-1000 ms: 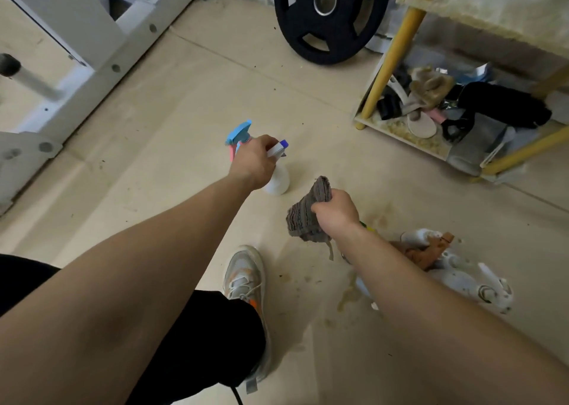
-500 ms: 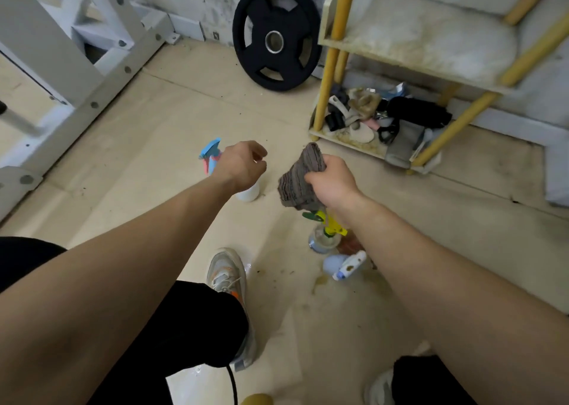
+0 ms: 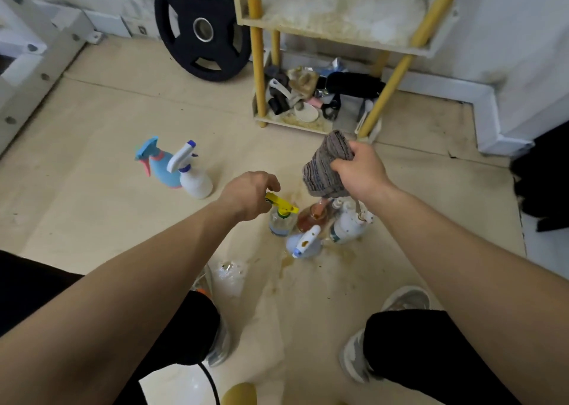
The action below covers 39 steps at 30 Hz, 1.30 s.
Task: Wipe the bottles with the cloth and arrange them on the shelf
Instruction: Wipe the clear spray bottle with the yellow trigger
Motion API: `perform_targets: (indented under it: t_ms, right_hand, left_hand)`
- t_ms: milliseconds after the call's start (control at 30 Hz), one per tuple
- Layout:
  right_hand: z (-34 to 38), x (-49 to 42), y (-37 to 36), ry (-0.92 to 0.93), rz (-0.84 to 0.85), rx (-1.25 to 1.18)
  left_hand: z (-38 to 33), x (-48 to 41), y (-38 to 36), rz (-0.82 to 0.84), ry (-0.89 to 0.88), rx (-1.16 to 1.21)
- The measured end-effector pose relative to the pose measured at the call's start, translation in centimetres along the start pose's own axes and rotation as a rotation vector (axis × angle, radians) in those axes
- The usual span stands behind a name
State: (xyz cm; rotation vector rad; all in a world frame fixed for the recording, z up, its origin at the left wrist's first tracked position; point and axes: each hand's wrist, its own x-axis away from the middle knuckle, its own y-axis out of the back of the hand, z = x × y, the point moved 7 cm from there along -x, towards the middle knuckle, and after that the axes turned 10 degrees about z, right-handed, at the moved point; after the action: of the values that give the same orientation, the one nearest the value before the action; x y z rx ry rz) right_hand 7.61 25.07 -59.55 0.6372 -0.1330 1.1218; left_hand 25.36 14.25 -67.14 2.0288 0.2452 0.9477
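— How far along are we?

— Early, by our judgement. The wooden shelf with yellow posts [image 3: 345, 7] carries no bottle on the tier we can see, and its bottom tier holds only clutter. Every bottle in sight is down on the beige floor [image 3: 92, 219].

— Which bottles do we have?

— Off to our left, a blue plastic spray bottle [image 3: 158, 167] stands touching a white spray bottle with a blue-tipped trigger [image 3: 192, 179]. Well apart from them, right in front of us, there is a tight cluster. It holds a clear spray bottle with a yellow trigger head [image 3: 281, 221], an amber bottle [image 3: 312, 216], a white bottle with a white spray top [image 3: 349, 224] and a pale bluish bottle with a white trigger [image 3: 303, 244]. Brownish stains mark the floor around them.

— And our hands?

— Our right hand [image 3: 360, 170] grips the bunched grey striped cloth [image 3: 324, 166], which is held above the cluster and over the amber bottle. We cannot tell whether it touches any bottle. Our left hand [image 3: 249, 195] is on the clear bottle, with the fingers curled over the back of the yellow head. It looks like a grip. The bottle stands upright on the floor, just below and left of the cloth.

— So what is left?

— Nearly everything, we think. This bottle needs lifting and wiping, then each bottle has to go up on the shelf.
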Motion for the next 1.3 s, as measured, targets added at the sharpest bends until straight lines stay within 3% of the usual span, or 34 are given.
perform_targets:
  t_ms: [233, 500, 767, 1133, 1300]
  right_hand:
    - [-2.5, -0.9, 0.5, -0.018, -0.025, -0.047]
    - [-2.7, -0.4, 1.0, -0.012, -0.01, -0.117]
    - [2.1, 1.9, 3.1, 0.091, -0.008, -0.021]
    - [13.4, 7.6, 2.1, 0.442, 0.089, 0.249]
    - [16.0, 9.9, 2.0, 0.559, 0.017, 0.76]
  left_hand:
    - [-1.1, -2.4, -2.8, 0.021, -0.068, -0.168]
    - [-0.6, -2.6, -2.5, 0.025, -0.032, -0.116]
    - [-2.2, 1.6, 3.5, -0.022, -0.06, -0.086]
    - [-8.3, 10.1, 18.5, -0.288, -0.255, 0.116]
    - [-9.5, 12.3, 21.7, -0.376, -0.262, 0.358]
